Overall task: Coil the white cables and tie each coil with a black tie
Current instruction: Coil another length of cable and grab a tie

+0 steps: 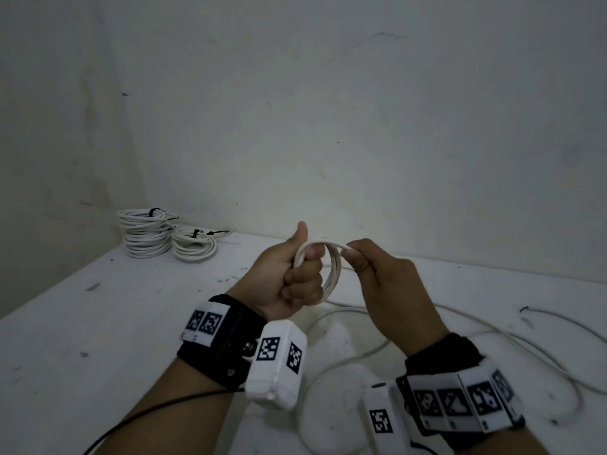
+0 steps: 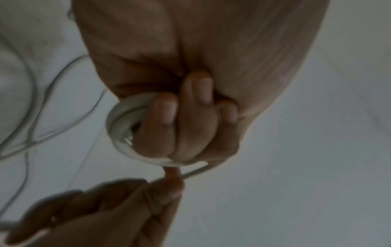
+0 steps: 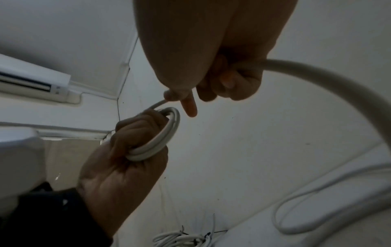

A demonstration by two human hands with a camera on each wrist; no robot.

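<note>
Head view, hands [image 1: 331, 277] gripping white cable [image 1: 333, 269]

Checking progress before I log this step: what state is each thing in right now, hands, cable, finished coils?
left hand: fingers curled through the coil, gripping it, thumb up.
right hand: pinching the cable at the coil's top.
coil: a few loops, held above the table, no tie on it.
loose cable: uncoiled, trailing on the table.
finished coils: tied with black ties, stacked at the far left corner.
</note>
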